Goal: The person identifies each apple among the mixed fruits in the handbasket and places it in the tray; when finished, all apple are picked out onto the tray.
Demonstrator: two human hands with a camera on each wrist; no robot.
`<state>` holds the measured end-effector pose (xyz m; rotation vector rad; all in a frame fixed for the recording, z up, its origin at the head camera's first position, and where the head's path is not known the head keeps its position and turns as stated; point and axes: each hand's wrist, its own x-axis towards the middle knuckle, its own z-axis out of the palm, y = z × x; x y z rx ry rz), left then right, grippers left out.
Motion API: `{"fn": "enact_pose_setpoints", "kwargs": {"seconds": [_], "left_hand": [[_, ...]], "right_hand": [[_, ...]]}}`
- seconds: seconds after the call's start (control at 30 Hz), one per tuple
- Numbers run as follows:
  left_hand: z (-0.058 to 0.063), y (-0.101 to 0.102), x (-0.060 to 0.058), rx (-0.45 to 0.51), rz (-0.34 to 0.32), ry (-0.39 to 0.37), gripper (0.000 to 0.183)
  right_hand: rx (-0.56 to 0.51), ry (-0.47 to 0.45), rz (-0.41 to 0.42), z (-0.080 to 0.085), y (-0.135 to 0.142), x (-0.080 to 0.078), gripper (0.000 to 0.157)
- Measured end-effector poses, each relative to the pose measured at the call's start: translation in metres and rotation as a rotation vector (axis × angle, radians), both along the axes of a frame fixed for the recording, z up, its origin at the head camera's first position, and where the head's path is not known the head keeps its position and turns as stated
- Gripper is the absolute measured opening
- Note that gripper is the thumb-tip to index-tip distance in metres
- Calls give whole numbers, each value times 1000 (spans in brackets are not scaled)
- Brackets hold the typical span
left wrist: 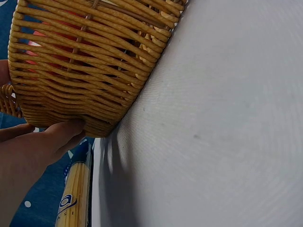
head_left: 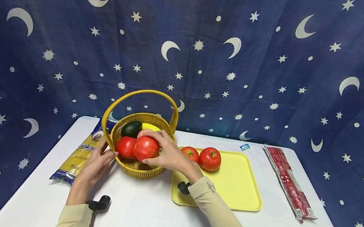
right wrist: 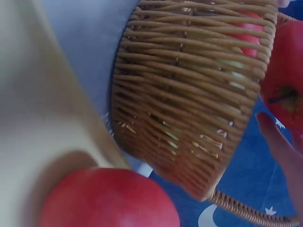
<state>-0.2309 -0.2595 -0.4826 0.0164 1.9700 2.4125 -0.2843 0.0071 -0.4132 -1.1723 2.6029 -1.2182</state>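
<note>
A yellow-brown wicker basket [head_left: 139, 173] with a tall handle stands left of centre. My left hand [head_left: 95, 161] grips its left rim, thumb at the edge and fingers against the outer wall [left wrist: 52, 137]. Over the basket's front right rim, my right hand [head_left: 171, 156] holds a red apple [head_left: 146, 148], whose stem end shows in the right wrist view [right wrist: 286, 71]. Inside the basket lie a red fruit [head_left: 125, 147], a dark green avocado [head_left: 131, 128], a pinkish fruit and something bright yellow, partly hidden by the hand and the held apple.
Right of the basket, a yellow tray [head_left: 226, 196] carries two red apples [head_left: 210, 159]. A yellow-and-blue pasta bag [head_left: 75, 161] lies left of the basket. At the far right is a long red packet [head_left: 290, 181]. A small blue-green packet [head_left: 244, 147] lies behind the tray.
</note>
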Motion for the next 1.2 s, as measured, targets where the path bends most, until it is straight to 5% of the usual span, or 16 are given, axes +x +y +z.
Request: {"fn": "enact_pose_setpoints", "kwargs": {"seconds": [0.27,0.7,0.97,1.2], "left_hand": [[1,-2,-1,-22,3,-12,84],[1,-1,-1,-28,1,-17,84],[3,0,2,-32,7,-42,86],[4,1,1,-27,-7,-38,85]], "right_hand": [[-69,-9,-38,3,21,3,83],[-104,-5,-66,2,63,16,70],[-44,-38,-59,-2,87,28,75],[45,-3,-149,-5,106,40,78]]}}
